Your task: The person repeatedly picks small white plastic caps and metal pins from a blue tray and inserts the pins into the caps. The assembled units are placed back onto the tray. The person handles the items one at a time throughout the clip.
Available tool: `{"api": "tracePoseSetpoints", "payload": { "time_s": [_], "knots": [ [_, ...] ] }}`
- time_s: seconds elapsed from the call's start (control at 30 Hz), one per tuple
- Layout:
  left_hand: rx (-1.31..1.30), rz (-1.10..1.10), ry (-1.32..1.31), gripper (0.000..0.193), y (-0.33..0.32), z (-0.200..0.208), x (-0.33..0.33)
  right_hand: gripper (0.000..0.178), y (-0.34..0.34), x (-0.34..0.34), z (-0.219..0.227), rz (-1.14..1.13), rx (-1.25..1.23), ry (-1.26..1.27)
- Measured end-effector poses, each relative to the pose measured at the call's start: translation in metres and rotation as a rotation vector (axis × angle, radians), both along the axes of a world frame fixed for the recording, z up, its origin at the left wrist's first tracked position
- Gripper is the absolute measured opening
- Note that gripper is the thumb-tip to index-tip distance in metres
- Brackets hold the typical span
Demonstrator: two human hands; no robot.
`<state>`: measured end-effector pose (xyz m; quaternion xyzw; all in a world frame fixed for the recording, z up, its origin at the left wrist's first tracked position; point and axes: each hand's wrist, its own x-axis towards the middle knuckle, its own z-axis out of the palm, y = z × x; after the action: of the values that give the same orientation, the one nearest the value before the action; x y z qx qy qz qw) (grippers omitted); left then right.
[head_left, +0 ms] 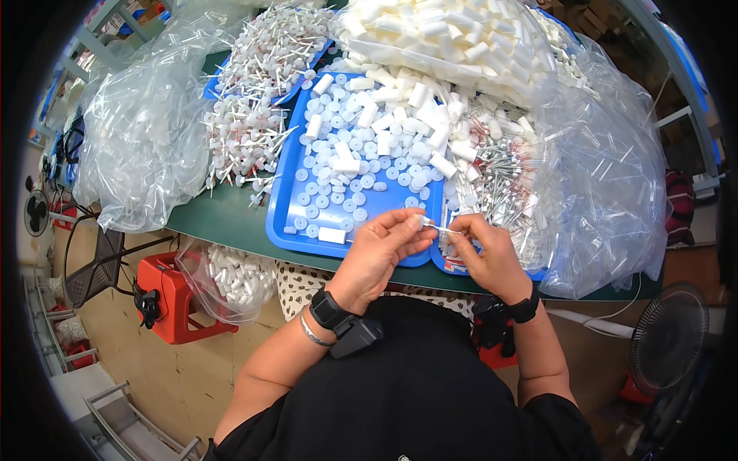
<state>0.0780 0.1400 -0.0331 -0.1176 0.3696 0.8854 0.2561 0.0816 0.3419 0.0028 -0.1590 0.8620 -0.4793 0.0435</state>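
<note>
Over the near edge of the blue tray (278, 223), my two hands meet. My left hand (384, 240) is closed, pinching a small white piece (425, 220) between thumb and fingertips. From it a thin white rod (444, 229) runs across to my right hand (486, 252), whose thumb and forefinger are closed on its other end. How the two parts join is hidden by the fingers. In the tray lie many translucent round discs (324, 201) with centre holes, and white foam-like cylinders (332, 235). Right of it, metal pins with red parts (500, 165) are piled.
A big clear bag of white cylinders (453, 38) lies at the back. Rods with discs (250, 127) are heaped at the left. Clear plastic bags (142, 146) flank both sides of the green table (219, 219). A red stool (165, 296) and a black fan (669, 338) stand below.
</note>
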Motion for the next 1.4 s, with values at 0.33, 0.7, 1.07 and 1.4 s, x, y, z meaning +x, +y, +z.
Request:
{"api": "tracePoseSetpoints", "payload": {
  "time_s": [0.33,0.7,1.07,1.4],
  "knots": [
    [-0.095,-0.096,0.049,0.031,-0.007,0.009,0.002,0.027,-0.009,-0.002,-0.001,-0.003,-0.475,-0.747],
    [0.137,0.501,0.104,0.033,-0.156,0.029,-0.096,0.018,0.044,-0.009,0.014,-0.298,0.05,-0.13],
    [-1.404,-0.095,1.149,0.032,-0.038,-0.007,-0.039,0.013,0.037,-0.022,-0.001,-0.148,0.69,0.339],
    [-1.533,-0.127,1.126,0.026,-0.033,-0.015,-0.048,0.012,0.042,-0.03,0.0,-0.001,0.485,0.454]
  ]
}}
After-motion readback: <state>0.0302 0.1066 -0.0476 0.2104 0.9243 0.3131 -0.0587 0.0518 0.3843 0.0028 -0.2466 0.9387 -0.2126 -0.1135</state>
